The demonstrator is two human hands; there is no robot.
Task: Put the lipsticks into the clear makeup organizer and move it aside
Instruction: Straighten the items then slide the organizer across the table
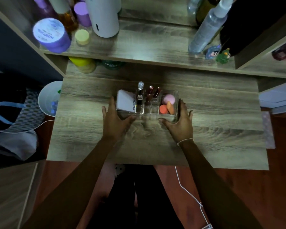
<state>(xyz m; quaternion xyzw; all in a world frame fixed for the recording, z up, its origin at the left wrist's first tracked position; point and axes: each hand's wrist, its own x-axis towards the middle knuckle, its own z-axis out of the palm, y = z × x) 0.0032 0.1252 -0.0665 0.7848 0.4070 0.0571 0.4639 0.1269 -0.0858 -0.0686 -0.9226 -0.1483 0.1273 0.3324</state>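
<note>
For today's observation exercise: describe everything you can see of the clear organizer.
The organizer is a low rectangular box of clear plastic, split into compartments, upright on the wooden desk. A white box fills its left end, lipsticks stand in the middle slots, and sponges lie at the right. The left hand and right hand grip its ends.

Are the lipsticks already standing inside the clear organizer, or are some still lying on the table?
Inside. The lipsticks stand upright in the middle slots of the clear organizer; none lies on the table.
</note>
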